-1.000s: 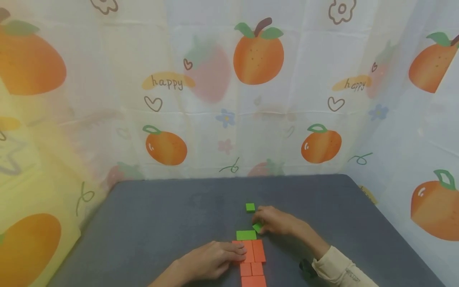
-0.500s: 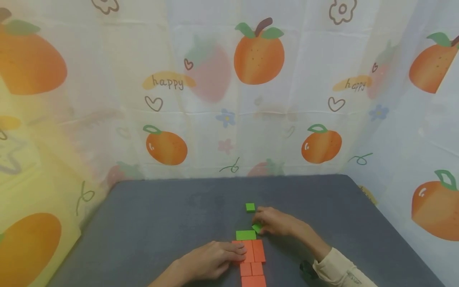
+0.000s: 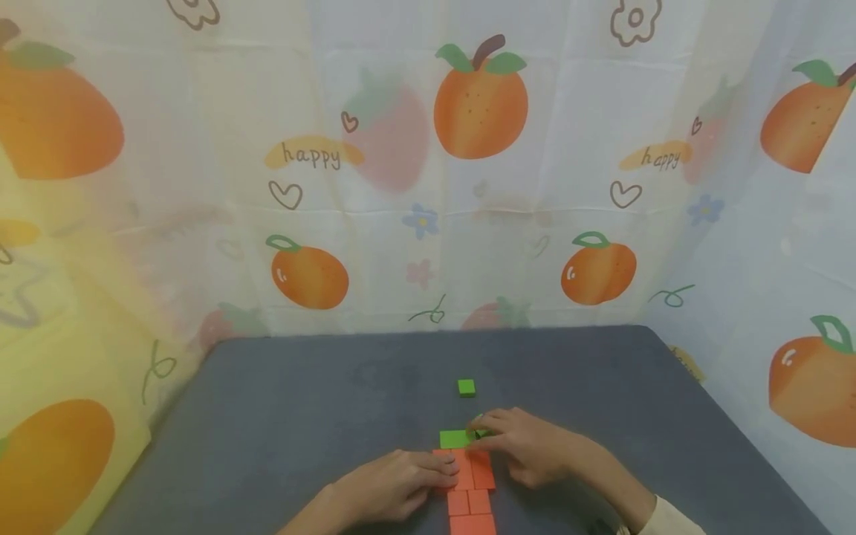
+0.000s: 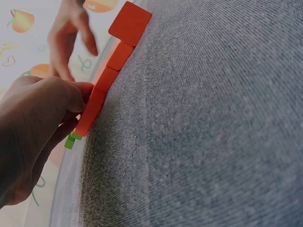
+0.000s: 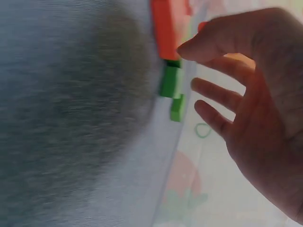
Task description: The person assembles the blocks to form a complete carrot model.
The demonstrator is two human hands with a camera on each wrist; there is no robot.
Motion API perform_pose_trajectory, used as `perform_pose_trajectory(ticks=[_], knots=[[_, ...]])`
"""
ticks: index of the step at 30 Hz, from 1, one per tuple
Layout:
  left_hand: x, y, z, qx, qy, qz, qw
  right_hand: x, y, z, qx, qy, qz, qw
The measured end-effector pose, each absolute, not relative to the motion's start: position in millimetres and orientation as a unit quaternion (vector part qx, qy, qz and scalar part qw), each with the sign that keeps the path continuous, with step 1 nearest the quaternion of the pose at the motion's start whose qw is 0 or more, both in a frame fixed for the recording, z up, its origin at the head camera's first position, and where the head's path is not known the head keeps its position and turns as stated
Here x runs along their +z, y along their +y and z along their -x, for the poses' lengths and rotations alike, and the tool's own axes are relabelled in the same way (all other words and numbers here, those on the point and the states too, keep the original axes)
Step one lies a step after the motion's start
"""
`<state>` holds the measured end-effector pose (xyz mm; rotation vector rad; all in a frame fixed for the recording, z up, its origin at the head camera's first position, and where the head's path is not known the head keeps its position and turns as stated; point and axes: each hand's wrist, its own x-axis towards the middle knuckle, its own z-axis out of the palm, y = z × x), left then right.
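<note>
Orange blocks (image 3: 471, 525) lie edge to edge in a column on the table. A flat green block (image 3: 452, 439) sits across the column's far end. My left hand (image 3: 397, 483) rests its fingertips on the left side of the wide orange blocks (image 3: 463, 475). My right hand (image 3: 535, 449) reaches over the column's far right corner, partly covering the green there. In the right wrist view its fingers are spread and loosely bent around nothing, the thumb (image 5: 189, 49) right at an orange block's corner. A green block (image 5: 169, 82) stands on the table beyond that corner.
A small green block (image 3: 466, 388) lies apart, farther back on the dark grey table (image 3: 301, 394). A fruit-patterned curtain (image 3: 394, 89) surrounds the table's back and sides. A light sleeve (image 3: 669, 519) covers the right forearm.
My right hand has moved toward me and left, from pinching a green block beside the column to over its far right corner, and has let that block go. The left hand stays put.
</note>
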<state>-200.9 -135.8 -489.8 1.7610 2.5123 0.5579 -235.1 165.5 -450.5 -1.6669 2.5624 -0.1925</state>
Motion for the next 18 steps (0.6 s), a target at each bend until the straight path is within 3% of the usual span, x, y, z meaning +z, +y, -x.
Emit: perform_pose_trajectory(ticks=[6,14,18], knots=[[-489.8,-136.4,201.6,0.191,0.806,-0.56,0.026,-455.3,167.8,229.9,-0.045,0.843,0.527,0.102],[-490.3,-137.0,202.5,0.181,0.806,-0.564,0.019,-452.9,166.6,230.3,-0.055,0.846,0.516,0.121],[-484.8,-135.0,207.5,0.146,0.795,-0.588,-0.012,-451.5,165.7,230.0,-0.055,0.849,0.509,0.13]])
